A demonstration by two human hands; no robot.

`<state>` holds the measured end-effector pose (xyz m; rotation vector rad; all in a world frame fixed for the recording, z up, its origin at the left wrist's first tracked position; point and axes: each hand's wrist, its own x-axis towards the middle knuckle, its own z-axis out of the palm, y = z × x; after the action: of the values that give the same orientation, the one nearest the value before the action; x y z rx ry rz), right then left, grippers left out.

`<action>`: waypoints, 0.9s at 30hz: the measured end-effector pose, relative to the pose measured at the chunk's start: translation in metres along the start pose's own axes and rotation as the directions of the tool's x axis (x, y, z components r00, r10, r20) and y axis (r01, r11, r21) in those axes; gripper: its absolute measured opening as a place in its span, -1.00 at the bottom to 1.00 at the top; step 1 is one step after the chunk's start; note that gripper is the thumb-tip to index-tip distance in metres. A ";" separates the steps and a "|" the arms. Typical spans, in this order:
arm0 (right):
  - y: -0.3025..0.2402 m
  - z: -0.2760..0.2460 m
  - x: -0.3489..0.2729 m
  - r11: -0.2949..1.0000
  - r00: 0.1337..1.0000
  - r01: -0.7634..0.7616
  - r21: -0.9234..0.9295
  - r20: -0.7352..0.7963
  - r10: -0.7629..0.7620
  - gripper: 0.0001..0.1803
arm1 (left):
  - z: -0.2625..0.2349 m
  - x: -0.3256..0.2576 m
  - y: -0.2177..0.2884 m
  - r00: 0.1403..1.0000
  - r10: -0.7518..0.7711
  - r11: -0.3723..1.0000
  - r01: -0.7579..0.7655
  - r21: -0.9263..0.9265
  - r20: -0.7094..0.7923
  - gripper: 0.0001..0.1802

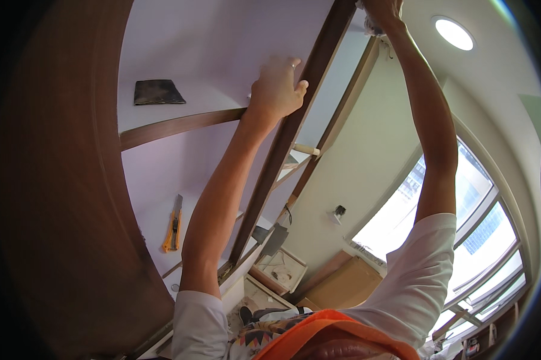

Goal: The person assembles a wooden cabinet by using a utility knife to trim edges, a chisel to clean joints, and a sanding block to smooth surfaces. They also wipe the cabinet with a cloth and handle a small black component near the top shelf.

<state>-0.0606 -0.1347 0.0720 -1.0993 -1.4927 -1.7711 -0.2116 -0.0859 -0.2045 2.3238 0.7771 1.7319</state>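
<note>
My left hand (276, 93) is raised into the upper compartment of a cabinet, its fingers apart and partly smeared by motion. Nothing shows in it. It is beside a dark brown upright (284, 138) and just above a brown-edged shelf (183, 125). High at the top edge, my right hand (386, 11) is closed on a crumpled whitish cloth (374, 27), by the top of the cabinet frame; some of its fingers are cut off by the picture's edge. A dark flat square piece (159, 92) lies on the upper shelf. One level down rests a yellow utility knife (173, 231), its blade extended.
A large brown panel (54, 180) bounds the cabinet on the left. A light wooden peg (306, 149) juts near the upright. Below are a cardboard piece (342, 282) and a drawer-like box (279, 270). Windows (474, 240) stand at right; a round ceiling light (453, 33) is above.
</note>
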 end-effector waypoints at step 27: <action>0.015 -0.019 -0.024 0.982 0.988 -0.063 0.176 -0.127 0.086 -0.65 | 0.018 0.005 0.009 0.994 -0.001 0.999 -0.003 -0.037 -0.108 -0.41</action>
<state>-0.0398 -0.1581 0.0582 -0.9191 -1.4727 -1.5994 -0.1915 -0.0876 -0.2022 2.2237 0.7539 1.8690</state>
